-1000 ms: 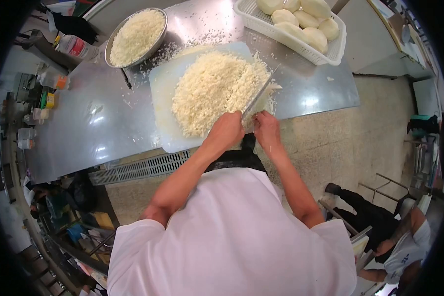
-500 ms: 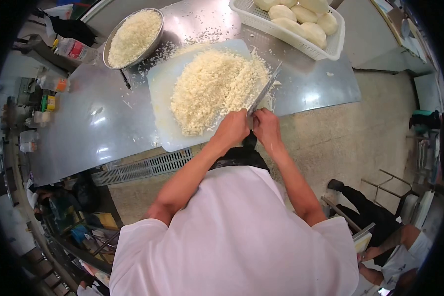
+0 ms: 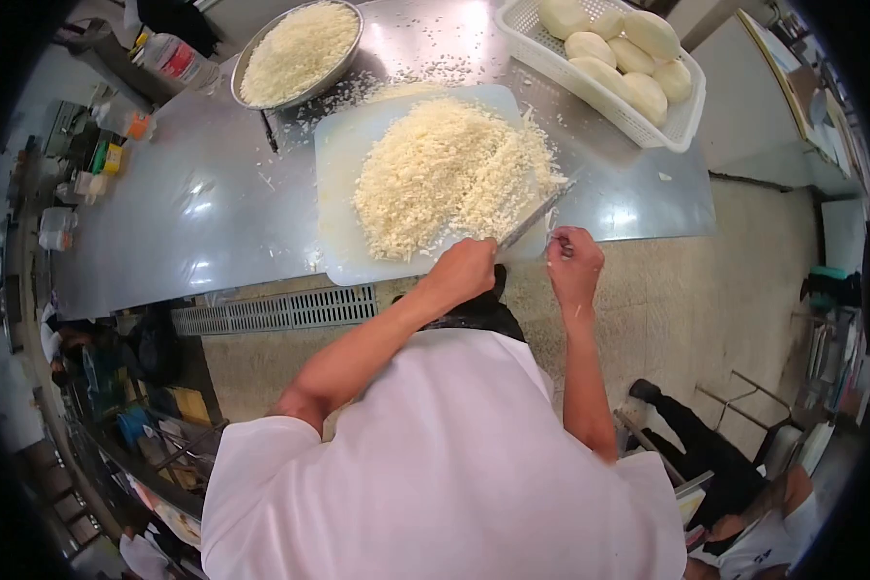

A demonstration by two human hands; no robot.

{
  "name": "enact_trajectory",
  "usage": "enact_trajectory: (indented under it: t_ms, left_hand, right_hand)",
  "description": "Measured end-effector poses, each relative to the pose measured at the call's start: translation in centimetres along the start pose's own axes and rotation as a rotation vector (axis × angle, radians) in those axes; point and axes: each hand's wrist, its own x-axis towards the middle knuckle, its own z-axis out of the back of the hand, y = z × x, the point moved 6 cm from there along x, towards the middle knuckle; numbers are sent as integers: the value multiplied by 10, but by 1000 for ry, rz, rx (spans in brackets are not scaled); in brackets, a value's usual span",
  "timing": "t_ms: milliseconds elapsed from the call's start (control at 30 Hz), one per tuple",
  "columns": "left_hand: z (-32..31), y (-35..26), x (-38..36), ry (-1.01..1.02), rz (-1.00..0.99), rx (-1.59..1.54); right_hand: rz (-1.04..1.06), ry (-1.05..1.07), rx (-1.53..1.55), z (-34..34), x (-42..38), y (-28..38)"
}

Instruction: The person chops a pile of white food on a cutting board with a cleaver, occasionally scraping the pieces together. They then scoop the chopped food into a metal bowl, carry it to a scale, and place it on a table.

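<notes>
My left hand (image 3: 466, 269) is closed round the handle of a knife (image 3: 536, 220), whose blade points away and to the right over the near right corner of the cutting board (image 3: 333, 184). My right hand (image 3: 576, 261) is apart from the knife, just right of it near the table edge. Its fingers are curled together with pale bits on them, and I cannot tell whether they pinch anything. A big heap of finely chopped pale vegetable (image 3: 445, 179) covers most of the board, left of the blade.
A metal bowl (image 3: 350, 70) full of chopped pieces stands at the back left, and a white plastic basket (image 3: 681, 140) of peeled potatoes (image 3: 599, 75) at the back right. Crumbs lie on the steel table (image 3: 184, 208). Bottles line its left side. Another person (image 3: 710, 464) is at lower right.
My right hand has come off the knife and moved right. The blade has swung lower to the right in my left hand. The whole view has shifted slightly.
</notes>
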Motion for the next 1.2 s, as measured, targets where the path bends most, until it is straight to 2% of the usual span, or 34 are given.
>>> enact_trajectory:
  t_ms: [167,233,367,433,467,533,600,633,700,833,900,967,1000,1133,1200]
  left_hand:
    - [45,53,-7,-38,102,-41]
    - [71,73,-8,-129,245,-18]
    - [72,60,-24,-129,111,103]
    - [68,57,-44,47,63,14]
    - [68,69,-53,173,103,38]
    - [82,108,-69,267,172,167]
    - [112,141,-64,270,216,264]
    - [126,152,-56,190,263,278]
    - [149,146,-40,-85,62,449]
    - [165,89,-28,-143,68,520]
    - [169,74,-34,-318,48,329]
    - [152,110,-25,-286,68,428]
    - [151,109,-22,-248,90,527]
    - [166,105,-12,-145,176,478]
    - [166,101,-22,-300,170,341]
  right_hand:
    - [-11,-56,-36,24,7,-8]
    - [-55,-64,-65,29,5,-16]
    - [-54,-78,-88,37,-1,-25]
    - [-89,-88,-122,41,-4,-31]
    - [-78,-87,-118,42,-5,-32]
    - [-133,-99,-115,45,-6,-38]
    - [-129,-101,-102,43,-5,-41]
    - [-130,-96,-92,40,-3,-41]
    - [-95,-85,-49,29,2,-36]
    - [-15,-77,36,11,17,-12]
    - [-15,-70,58,4,20,-7]
    - [-4,-55,85,-5,23,1]
    - [6,-39,107,-10,24,7]
    - [70,-35,113,-17,28,19]
    - [16,-30,156,-22,25,11]
